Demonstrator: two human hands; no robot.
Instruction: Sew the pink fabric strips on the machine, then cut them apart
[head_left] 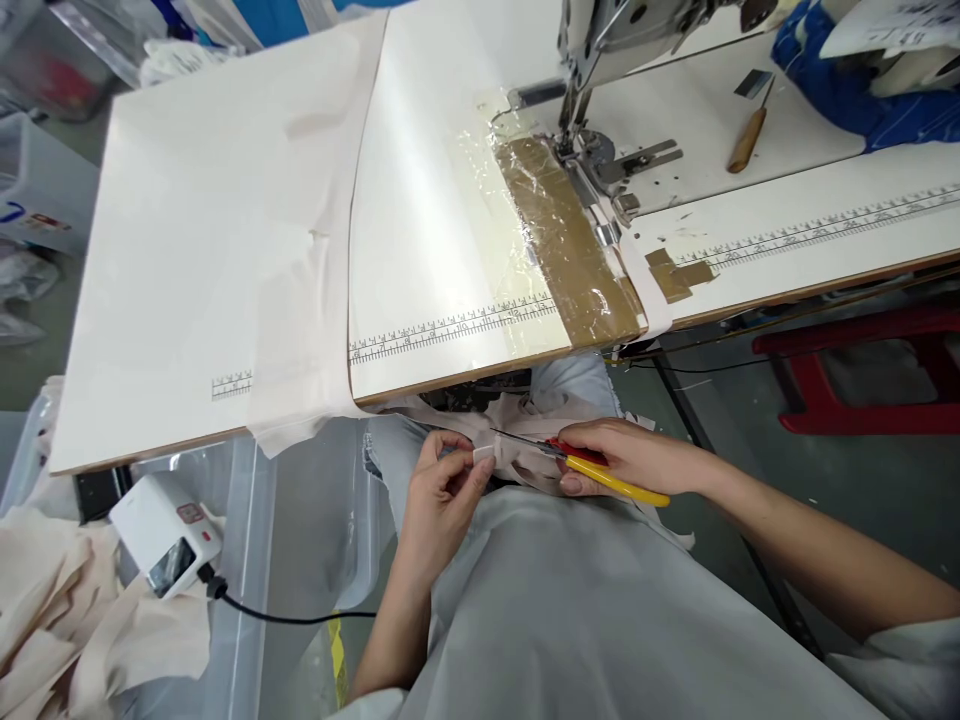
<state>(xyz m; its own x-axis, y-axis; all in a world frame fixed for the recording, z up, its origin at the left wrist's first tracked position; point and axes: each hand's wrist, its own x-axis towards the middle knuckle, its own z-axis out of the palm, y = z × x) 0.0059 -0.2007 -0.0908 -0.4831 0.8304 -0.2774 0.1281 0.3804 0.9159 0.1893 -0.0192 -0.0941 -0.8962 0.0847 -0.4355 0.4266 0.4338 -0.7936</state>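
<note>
Left hand [441,492] fingers pinch one white label [484,456]; right hand [626,455] fingers clamp one yellow scissors [611,478]

A pair of scissors [600,470] with red and yellow handles. A small white tag [484,456] against pale peach fabric [525,415]. A white tabletop [420,200] printed with black ruler markings [450,328], patched with glossy brown tape [570,240]. A red stool [862,385]. Blue cloth [840,85]. A white box [161,525] with a black cable [285,617].

A sewing machine [600,50] stands on the white worktop [225,250], with a wooden-handled awl [748,140] lying near it. A red stool [855,335] sits on the floor.
</note>
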